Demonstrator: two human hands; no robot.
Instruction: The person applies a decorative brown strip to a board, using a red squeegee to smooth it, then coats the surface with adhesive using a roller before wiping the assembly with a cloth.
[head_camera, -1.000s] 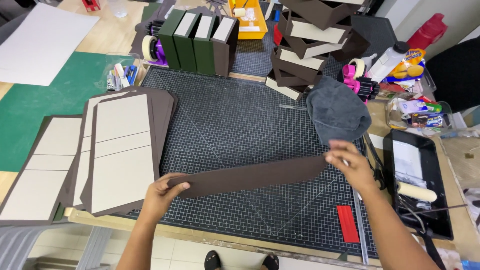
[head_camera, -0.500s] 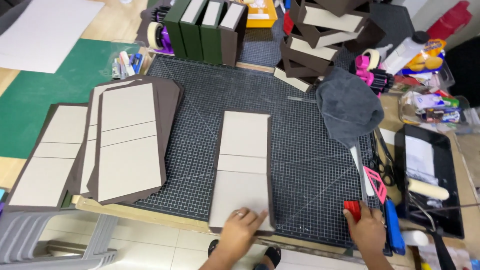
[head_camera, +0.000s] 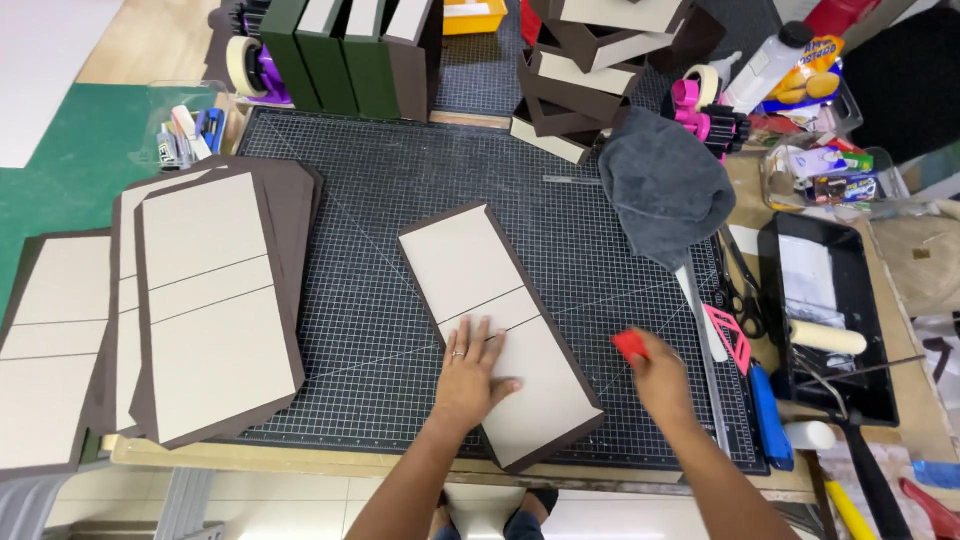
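Observation:
A long brown sheet with cream board panels glued on it (head_camera: 470, 262) lies slanted on the black gridded cutting mat (head_camera: 380, 190). My left hand (head_camera: 472, 368) presses flat on its lower half, fingers spread. Just right of the sheet, my right hand (head_camera: 662, 375) hovers over the mat and grips a small red tool (head_camera: 629, 345). A stack of like brown-and-cream sheets (head_camera: 215, 300) rests at the mat's left edge.
A grey cloth (head_camera: 665, 185) lies at the mat's upper right, with scissors (head_camera: 738, 290), a pink triangle (head_camera: 728, 335) and a blue knife (head_camera: 768, 415) along the right edge. A black tray with a roller (head_camera: 826, 338) stands further right. Green boxes (head_camera: 350, 50) and brown box parts (head_camera: 590, 70) line the back.
The sheet has turned from straight to slanted on the mat. My left hand moved up onto it. My right hand lifted the red tool and carried it left toward the sheet.

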